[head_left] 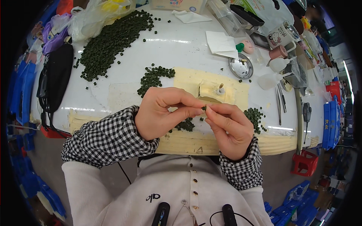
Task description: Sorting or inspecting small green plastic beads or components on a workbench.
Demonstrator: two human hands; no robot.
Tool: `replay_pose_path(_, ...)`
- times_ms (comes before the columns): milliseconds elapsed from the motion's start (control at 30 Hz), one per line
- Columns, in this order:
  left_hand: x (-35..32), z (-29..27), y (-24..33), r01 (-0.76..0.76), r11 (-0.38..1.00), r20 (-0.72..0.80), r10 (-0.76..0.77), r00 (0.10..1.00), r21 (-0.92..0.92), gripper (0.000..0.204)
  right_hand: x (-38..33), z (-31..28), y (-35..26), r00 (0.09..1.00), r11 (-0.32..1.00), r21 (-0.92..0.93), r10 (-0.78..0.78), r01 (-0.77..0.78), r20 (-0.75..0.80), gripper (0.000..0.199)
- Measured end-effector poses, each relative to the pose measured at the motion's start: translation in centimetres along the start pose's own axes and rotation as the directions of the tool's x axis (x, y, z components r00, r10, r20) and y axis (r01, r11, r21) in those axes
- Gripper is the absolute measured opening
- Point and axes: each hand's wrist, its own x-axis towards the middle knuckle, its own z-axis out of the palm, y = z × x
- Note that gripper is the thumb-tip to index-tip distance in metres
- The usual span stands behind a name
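Left hand (160, 113) and right hand (228, 130) meet fingertip to fingertip, both pinching one small green ring (204, 108) above the table's (177, 49) near edge. Loose ring piles (109, 41) lie beyond; a peg fixture (220, 89) sits just behind.

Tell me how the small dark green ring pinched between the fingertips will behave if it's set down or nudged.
The green ring is tiny beside the left hand and right hand fingertips, so probably very light. It looks round, so it may roll on the smooth white table. Loose rings lie scattered around the big pile, suggesting they slide easily.
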Motion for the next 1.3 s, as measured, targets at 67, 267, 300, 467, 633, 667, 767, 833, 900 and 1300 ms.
replay_pose_path(67, 0.0, 0.0, -0.1, -0.062, 0.996, 0.006, 0.062, 0.998, 0.058, 0.016, 0.0, 0.0, 0.0, 1.0, 1.0, 0.004, 0.006, -0.006, 0.006, 0.029)
replay_pose_path(267, 0.0, -0.3, 0.1, -0.091, 0.986, 0.025, 0.088, 0.996, 0.143, 0.016, 0.0, 0.2, 0.1, 1.0, 0.997, 0.068, 0.021, -0.021, -0.005, 0.029)
replay_pose_path(300, 0.0, -0.4, 0.3, -0.063, 0.989, 0.026, 0.06, 0.998, 0.133, 0.016, 0.0, 0.2, 0.1, 1.0, 0.997, 0.069, 0.023, -0.022, -0.007, 0.029)
replay_pose_path(467, 0.0, 0.0, 0.3, 0.083, 0.995, -0.033, -0.085, 0.996, -0.051, 0.015, 0.4, -0.3, -0.2, 0.999, 0.999, -0.005, 0.047, -0.047, -0.026, 0.03)
replay_pose_path(633, 0.0, -0.3, 0.3, 0.099, 0.992, -0.033, -0.102, 0.994, -0.082, 0.015, 1.8, -2.5, -1.1, 0.983, 0.971, -0.23, 0.029, -0.071, -0.183, 0.028)
replay_pose_path(667, -0.2, -0.4, 0.2, 0.106, 0.991, -0.033, -0.108, 0.994, -0.08, 0.015, 2.5, -2.7, -0.8, 0.98, 0.95, -0.307, -0.001, -0.062, -0.199, 0.026)
replay_pose_path(767, 0.0, -0.3, 0.2, 0.114, 0.99, -0.013, -0.116, 0.993, -0.083, 0.016, 3.9, -3.1, 0.3, 0.989, 0.853, -0.521, -0.096, 0.025, -0.11, 0.02)
replay_pose_path(833, 0.0, -0.2, 0.2, 0.131, 0.988, -0.015, -0.133, 0.991, -0.084, 0.016, 4.2, -2.7, 1.1, 0.992, 0.861, -0.507, -0.087, 0.028, -0.094, 0.019)
replay_pose_path(900, 0.1, -0.2, 0.2, 0.136, 0.987, -0.02, -0.139, 0.99, -0.084, 0.016, 4.3, -2.4, 1.4, 0.995, 0.869, -0.495, -0.07, 0.024, -0.075, 0.018)
replay_pose_path(1300, 0.0, -0.1, 0.0, 0.12, 0.988, -0.028, -0.124, 0.992, -0.099, 0.016, 4.0, -3.2, -2.0, 0.972, 0.968, -0.231, -0.14, 0.094, -0.191, 0.013)
